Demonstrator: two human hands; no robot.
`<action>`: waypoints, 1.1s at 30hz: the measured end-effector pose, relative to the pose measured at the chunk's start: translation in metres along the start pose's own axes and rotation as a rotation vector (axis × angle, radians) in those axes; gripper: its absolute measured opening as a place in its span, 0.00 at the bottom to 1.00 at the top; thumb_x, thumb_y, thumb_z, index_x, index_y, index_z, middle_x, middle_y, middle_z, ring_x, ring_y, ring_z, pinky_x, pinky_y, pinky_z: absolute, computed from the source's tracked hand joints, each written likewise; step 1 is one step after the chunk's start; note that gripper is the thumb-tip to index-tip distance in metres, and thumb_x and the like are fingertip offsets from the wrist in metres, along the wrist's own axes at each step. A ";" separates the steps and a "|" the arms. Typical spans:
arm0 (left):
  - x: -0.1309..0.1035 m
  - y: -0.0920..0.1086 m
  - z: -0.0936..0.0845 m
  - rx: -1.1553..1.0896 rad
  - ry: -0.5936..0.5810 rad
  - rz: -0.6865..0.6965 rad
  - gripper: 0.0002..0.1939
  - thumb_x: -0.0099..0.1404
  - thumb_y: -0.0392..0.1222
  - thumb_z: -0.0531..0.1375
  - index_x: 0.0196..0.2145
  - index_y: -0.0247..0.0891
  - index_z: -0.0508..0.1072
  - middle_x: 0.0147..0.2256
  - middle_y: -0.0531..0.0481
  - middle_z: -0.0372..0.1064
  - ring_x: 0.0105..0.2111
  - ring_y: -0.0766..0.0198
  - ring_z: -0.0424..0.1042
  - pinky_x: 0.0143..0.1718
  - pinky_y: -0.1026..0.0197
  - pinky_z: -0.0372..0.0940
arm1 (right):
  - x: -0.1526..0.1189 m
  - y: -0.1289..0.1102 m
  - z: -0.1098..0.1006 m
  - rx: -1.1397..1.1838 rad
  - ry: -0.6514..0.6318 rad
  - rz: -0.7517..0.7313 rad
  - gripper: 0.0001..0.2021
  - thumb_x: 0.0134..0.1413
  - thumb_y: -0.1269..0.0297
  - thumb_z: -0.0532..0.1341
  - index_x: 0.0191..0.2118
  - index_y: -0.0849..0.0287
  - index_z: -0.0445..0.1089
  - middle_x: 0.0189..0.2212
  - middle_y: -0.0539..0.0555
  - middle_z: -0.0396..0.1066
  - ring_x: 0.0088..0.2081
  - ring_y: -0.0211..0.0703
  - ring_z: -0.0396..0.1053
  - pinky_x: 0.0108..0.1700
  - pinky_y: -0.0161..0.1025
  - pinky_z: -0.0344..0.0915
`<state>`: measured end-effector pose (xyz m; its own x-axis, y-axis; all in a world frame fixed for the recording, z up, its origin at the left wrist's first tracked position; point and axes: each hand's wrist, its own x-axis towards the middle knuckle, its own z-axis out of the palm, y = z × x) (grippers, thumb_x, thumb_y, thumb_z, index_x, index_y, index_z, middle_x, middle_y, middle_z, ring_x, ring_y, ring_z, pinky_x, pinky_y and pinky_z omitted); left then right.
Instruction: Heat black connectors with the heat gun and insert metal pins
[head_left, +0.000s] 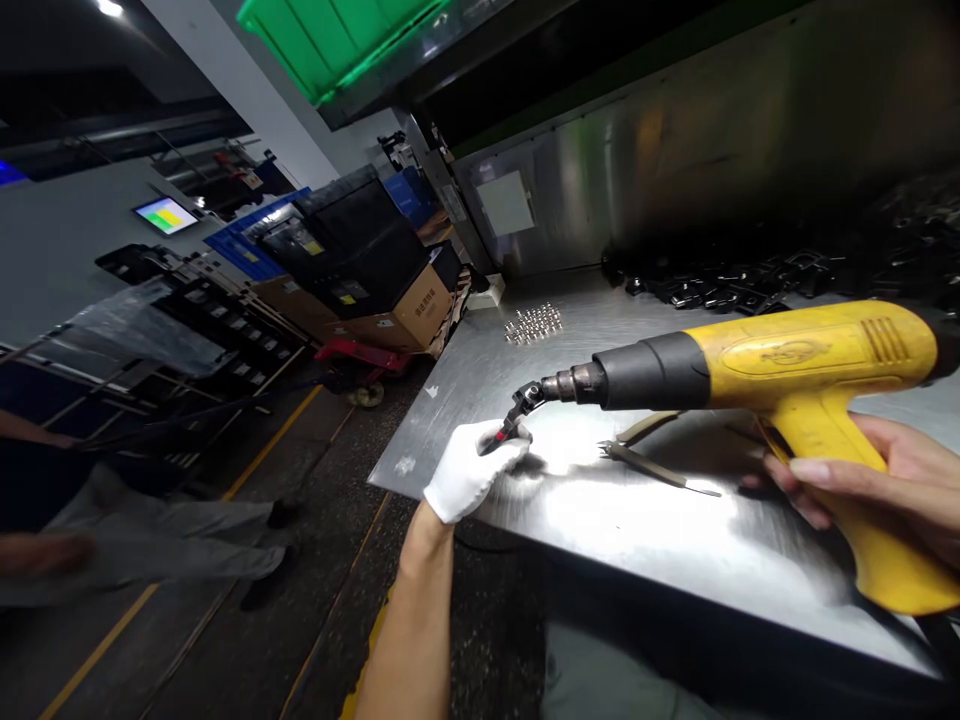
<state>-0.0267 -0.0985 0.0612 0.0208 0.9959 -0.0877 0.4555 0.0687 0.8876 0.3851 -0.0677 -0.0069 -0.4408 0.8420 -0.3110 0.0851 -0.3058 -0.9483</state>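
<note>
Two grips are closed: the white-gloved left hand pinches a small black part above the silver metal table, at the stepped metal nozzle of the yellow pistol-shaped heat gun held in the bare right hand. Gun drift could overheat gloved fingers.

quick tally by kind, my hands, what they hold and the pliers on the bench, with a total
Hands, left hand and right hand: 2
Heat gun, in the right hand: 1
Black part, in the left hand: 1
Pliers: 1
Total: 5
</note>
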 end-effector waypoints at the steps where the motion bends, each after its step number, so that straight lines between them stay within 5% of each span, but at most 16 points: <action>1: 0.000 0.000 0.000 -0.009 -0.001 0.000 0.09 0.62 0.43 0.66 0.35 0.32 0.77 0.27 0.49 0.77 0.28 0.63 0.76 0.31 0.64 0.67 | 0.000 0.001 -0.001 0.002 0.001 0.002 0.16 0.56 0.48 0.65 0.40 0.55 0.73 0.26 0.53 0.71 0.30 0.48 0.69 0.33 0.40 0.69; 18: -0.001 0.006 0.003 -0.039 0.006 -0.006 0.06 0.62 0.40 0.65 0.33 0.33 0.77 0.26 0.49 0.77 0.27 0.63 0.77 0.30 0.65 0.68 | -0.003 -0.015 0.009 0.006 0.083 0.070 0.21 0.45 0.45 0.71 0.37 0.57 0.76 0.22 0.55 0.71 0.28 0.49 0.69 0.30 0.40 0.68; 33: -0.004 0.002 0.003 -0.058 0.010 -0.005 0.10 0.62 0.41 0.66 0.37 0.31 0.78 0.29 0.47 0.79 0.29 0.61 0.79 0.30 0.64 0.69 | -0.001 0.010 -0.003 0.056 0.122 0.075 0.16 0.46 0.48 0.70 0.34 0.56 0.77 0.22 0.57 0.71 0.30 0.59 0.73 0.27 0.44 0.73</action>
<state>-0.0230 -0.1022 0.0623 0.0092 0.9961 -0.0878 0.4033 0.0766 0.9119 0.3892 -0.0697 -0.0163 -0.3228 0.8626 -0.3896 0.0621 -0.3914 -0.9181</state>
